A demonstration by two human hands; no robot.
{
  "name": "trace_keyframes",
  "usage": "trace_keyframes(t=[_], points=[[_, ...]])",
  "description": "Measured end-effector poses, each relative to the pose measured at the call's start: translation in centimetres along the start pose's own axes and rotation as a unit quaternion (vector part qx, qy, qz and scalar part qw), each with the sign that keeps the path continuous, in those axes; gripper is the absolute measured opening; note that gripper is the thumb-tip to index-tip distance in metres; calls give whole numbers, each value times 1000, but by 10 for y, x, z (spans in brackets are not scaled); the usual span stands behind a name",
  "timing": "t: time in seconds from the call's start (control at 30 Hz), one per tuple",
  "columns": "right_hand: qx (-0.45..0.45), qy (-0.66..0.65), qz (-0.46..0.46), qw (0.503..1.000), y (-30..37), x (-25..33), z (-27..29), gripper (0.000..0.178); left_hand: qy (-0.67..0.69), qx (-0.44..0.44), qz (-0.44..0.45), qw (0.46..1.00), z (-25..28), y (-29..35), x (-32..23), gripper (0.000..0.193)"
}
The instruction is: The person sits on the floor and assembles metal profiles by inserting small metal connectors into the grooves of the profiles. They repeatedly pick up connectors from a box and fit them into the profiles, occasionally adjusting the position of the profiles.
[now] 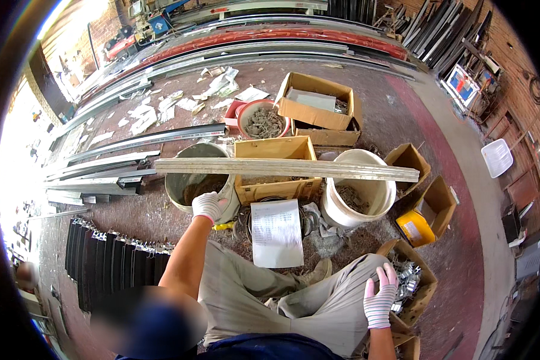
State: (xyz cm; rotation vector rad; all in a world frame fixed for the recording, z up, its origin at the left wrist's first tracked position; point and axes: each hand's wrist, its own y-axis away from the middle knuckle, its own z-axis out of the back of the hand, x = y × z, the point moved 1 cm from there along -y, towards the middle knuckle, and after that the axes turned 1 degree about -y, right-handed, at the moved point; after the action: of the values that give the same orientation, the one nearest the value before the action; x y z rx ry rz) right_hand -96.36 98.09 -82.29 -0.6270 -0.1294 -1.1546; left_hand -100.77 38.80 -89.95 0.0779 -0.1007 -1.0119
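Note:
My left hand (207,206), in a white striped glove, is at the near rim of a deep grey bucket (175,191) with dark contents low inside. Its fingers look curled together; whatever they hold, if anything, is hidden. My right hand (380,298), gloved alike, lies with fingers stretched beside my right knee. Next to it stands a cardboard box of shiny metal brackets (407,281). A long pale bar (288,169) spans the grey bucket, a wooden crate (276,191) and a white bucket (332,207) of small parts. A printed paper sheet (276,233) lies between my knees.
Black strips with metal ends (117,264) lie at left, below long metal profiles (102,174). Beyond the crate are a red-rimmed tub of small parts (264,123) and a cardboard box (309,113). At right stands an open carton with a yellow container (417,229). Scrap paper (143,118) litters the floor.

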Motion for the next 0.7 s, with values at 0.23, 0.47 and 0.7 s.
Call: trace_keyframes(t=[0.23,0.47,0.7], points=[[-11,16,6,1000,10,-1,-4,41,-32,31,-9,999,7,34,17,51],[-20,29,37,999,7,4,-1,43,14,-125,-77,989,58,43,-9,39],[-4,16,13,1000,-6,8,-4,45,30,-195,-184,963,70,-30,-38,89]])
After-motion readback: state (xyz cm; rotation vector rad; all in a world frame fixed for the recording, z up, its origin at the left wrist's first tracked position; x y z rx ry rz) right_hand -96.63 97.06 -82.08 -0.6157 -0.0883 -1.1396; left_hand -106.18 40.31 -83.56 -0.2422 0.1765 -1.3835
